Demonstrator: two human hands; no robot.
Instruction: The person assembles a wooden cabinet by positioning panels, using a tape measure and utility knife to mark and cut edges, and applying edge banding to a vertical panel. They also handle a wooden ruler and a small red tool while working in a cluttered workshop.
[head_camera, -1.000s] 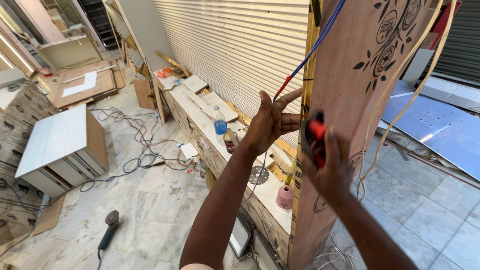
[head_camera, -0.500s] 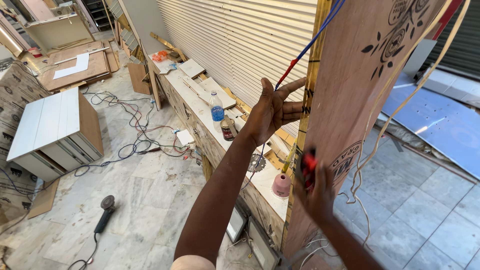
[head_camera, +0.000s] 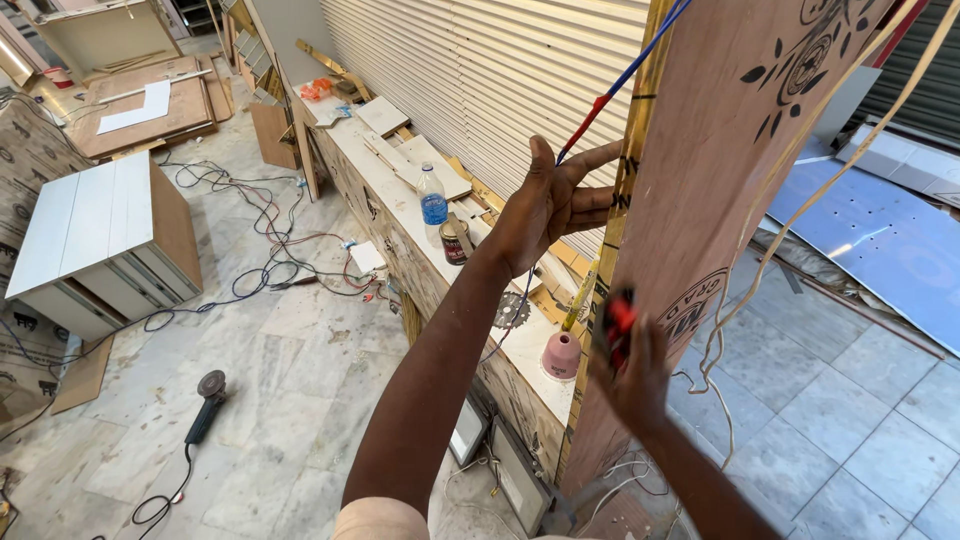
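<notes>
1. Plywood panel (head_camera: 740, 170) stands upright on the floor at the near end of the long desk (head_camera: 400, 215), its narrow edge turned toward the desk; black printed marks show on its brown face.
2. Left hand (head_camera: 550, 205) is raised against the panel's edge, fingers spread and pressed flat to it, thumb pointing up. It pinches nothing that can be made out.
3. Right hand (head_camera: 635, 365) sits lower on the same edge, fingers curled around a small red and black tool (head_camera: 618, 322) held against the wood. Which kind of tool cannot be told.
4. Red and blue wire (head_camera: 625, 80) runs down at a slant from the top, passing just behind the left hand's fingertips.
5. Pale cream cables (head_camera: 800, 235) hang loose across the panel's face and trail to the floor.
6. On the desk: a clear water bottle (head_camera: 433, 206) with blue label, a small tin can (head_camera: 455, 240) just beside it, a round saw blade (head_camera: 512, 310) lying flat, and a pink ceramic cup (head_camera: 561, 355) near the desk's near end, close to the panel.
7. Wood offcuts lie along the desk's far edge, against the ribbed shutter (head_camera: 480, 70).
8. On the marble floor: an angle grinder (head_camera: 207, 400) with black cord, tangled cables (head_camera: 250, 240), and a white cabinet (head_camera: 100, 240) well apart from the desk.
</notes>
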